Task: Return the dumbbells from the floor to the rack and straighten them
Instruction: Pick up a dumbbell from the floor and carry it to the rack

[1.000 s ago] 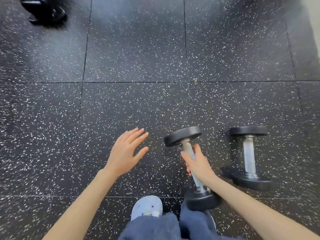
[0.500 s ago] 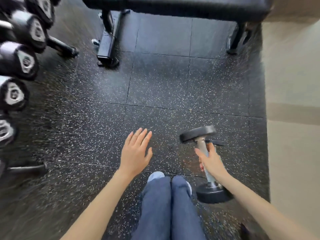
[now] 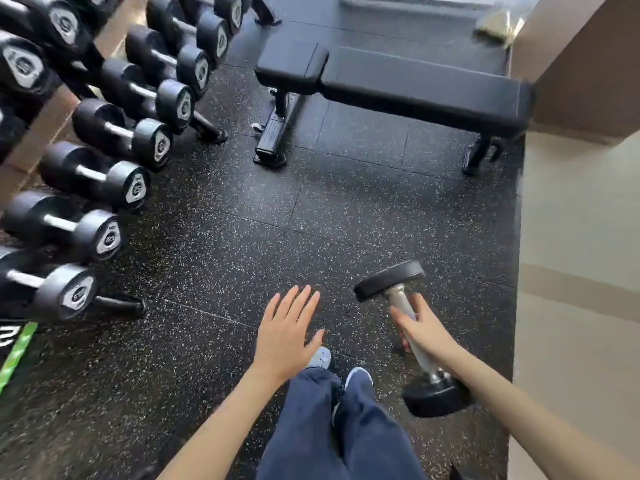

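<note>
My right hand (image 3: 424, 332) grips the steel handle of a small black dumbbell (image 3: 393, 282), held off the floor at the lower right, its far head tilted up and away. My left hand (image 3: 285, 332) hovers to its left with straight spread fingers and holds nothing. The dumbbell rack (image 3: 114, 306) runs along the left edge, with several black dumbbells (image 3: 104, 178) lying side by side on its tiers, their labelled ends facing me.
A black flat bench (image 3: 398, 83) stands across the top of the view on the speckled rubber floor (image 3: 242, 237). A beige wall (image 3: 581, 254) closes the right side. My legs in blue trousers and my shoes show at the bottom. A green strip (image 3: 15, 355) lies lower left.
I have risen from the floor with the dumbbell in my right hand and turned left; the rack and bench came into view, and the second dumbbell on the floor dropped out of sight.
</note>
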The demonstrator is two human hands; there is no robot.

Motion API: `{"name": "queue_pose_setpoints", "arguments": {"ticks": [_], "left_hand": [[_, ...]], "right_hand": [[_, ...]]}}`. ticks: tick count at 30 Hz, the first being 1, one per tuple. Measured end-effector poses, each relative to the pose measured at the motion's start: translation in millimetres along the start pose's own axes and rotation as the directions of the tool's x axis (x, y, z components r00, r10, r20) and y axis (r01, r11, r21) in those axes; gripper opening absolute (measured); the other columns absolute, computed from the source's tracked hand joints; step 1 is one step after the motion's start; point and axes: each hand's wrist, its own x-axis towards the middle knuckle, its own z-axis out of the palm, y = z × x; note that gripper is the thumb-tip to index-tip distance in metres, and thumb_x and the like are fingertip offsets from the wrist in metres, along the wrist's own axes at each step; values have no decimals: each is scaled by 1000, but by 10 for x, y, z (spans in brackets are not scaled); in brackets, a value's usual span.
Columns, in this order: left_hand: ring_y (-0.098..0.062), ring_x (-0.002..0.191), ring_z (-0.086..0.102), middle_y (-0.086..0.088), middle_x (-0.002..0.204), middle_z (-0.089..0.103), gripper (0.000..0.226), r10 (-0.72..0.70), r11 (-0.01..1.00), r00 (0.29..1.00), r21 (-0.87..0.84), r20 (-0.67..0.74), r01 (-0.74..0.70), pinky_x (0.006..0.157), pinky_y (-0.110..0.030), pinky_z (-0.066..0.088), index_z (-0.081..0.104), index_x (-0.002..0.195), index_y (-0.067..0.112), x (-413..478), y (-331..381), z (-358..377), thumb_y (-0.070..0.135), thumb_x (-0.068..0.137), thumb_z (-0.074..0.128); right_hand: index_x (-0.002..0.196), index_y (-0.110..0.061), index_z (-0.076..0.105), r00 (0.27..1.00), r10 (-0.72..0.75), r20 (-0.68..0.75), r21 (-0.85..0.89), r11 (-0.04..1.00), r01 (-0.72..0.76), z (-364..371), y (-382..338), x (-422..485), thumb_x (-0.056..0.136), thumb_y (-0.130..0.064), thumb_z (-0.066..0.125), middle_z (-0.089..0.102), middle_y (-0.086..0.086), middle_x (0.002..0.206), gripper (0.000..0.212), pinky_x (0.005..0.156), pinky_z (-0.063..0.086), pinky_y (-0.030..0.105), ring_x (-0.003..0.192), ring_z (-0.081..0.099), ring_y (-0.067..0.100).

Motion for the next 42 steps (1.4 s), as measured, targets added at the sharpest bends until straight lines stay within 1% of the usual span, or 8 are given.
{"name": "queue_pose_setpoints", "arguments": {"ticks": [3, 8, 15, 21, 26, 30, 35, 42], "left_hand": [[-23, 132, 44, -4, 141, 49, 59, -50, 999, 998, 8, -26, 51, 108, -46, 35, 49, 136, 14, -145, 3, -41, 46, 88, 40], [-22, 133, 42, -3, 142, 48, 60, -159, 987, 986, -4, -38, 159, 109, -44, 33, 48, 137, 16, -217, -33, -161, 48, 88, 36], [-23, 132, 43, -5, 141, 49, 59, -211, 977, 976, -23, -54, 210, 108, -45, 34, 48, 138, 15, -60, -319, -287, 45, 87, 39], [-23, 131, 45, -6, 140, 50, 58, -202, 978, 975, -65, -95, 196, 108, -44, 32, 48, 137, 15, 327, -813, -473, 41, 85, 50], [-22, 132, 42, -5, 142, 47, 59, -126, 991, 987, -58, -103, 120, 110, -42, 29, 45, 139, 15, 850, -1282, -743, 45, 89, 39], [-22, 132, 42, -5, 143, 46, 58, 12, 999, 995, -50, -97, -17, 110, -41, 31, 43, 141, 16, 1294, -1384, -865, 44, 89, 44], [-23, 130, 46, -5, 138, 52, 57, 137, 990, 989, -35, -59, -139, 108, -42, 32, 46, 138, 16, 1731, -1217, -860, 43, 89, 41], [-23, 132, 43, -4, 140, 50, 58, 265, 964, 964, 1, 32, -266, 109, -44, 34, 46, 139, 16, 2481, -778, -751, 40, 87, 54]], "right_hand": [[113, -15, 39, 998, -61, 8, -80, 995, 61, -2, -131, -92, 91, -34, 57, 55, 3, 65, 33, 41, 41, 23, 45, 50, 13], [103, -16, 41, 994, -108, 29, -158, 981, 111, -16, -286, -183, 90, -38, 56, 60, 7, 71, 29, 54, 46, 33, 55, 55, 19], [102, -10, 40, 998, -54, 17, -65, 996, 55, 105, -510, -11, 90, -36, 57, 56, 6, 65, 33, 49, 45, 31, 47, 52, 19], [101, -16, 40, 999, -39, -7, -43, 998, 39, 287, -935, 340, 92, -33, 55, 54, 5, 64, 25, 44, 45, 27, 44, 51, 14], [101, -18, 41, 997, -56, -60, 36, 998, 58, 323, -1306, 608, 90, -33, 57, 56, 3, 64, 24, 47, 46, 29, 45, 52, 14], [95, -21, 42, 992, -40, -121, 122, 991, 54, 286, -1437, 767, 88, -35, 60, 55, 1, 63, 24, 48, 46, 29, 46, 51, 12], [101, -14, 42, 984, 43, -173, 222, 975, -4, 118, -1377, 904, 88, -30, 61, 56, 6, 64, 28, 46, 45, 29, 46, 52, 16], [97, -15, 43, 962, 135, -239, 312, 949, -56, -463, -1306, 1226, 88, -29, 61, 55, 5, 61, 24, 45, 45, 29, 45, 51, 17]]}}
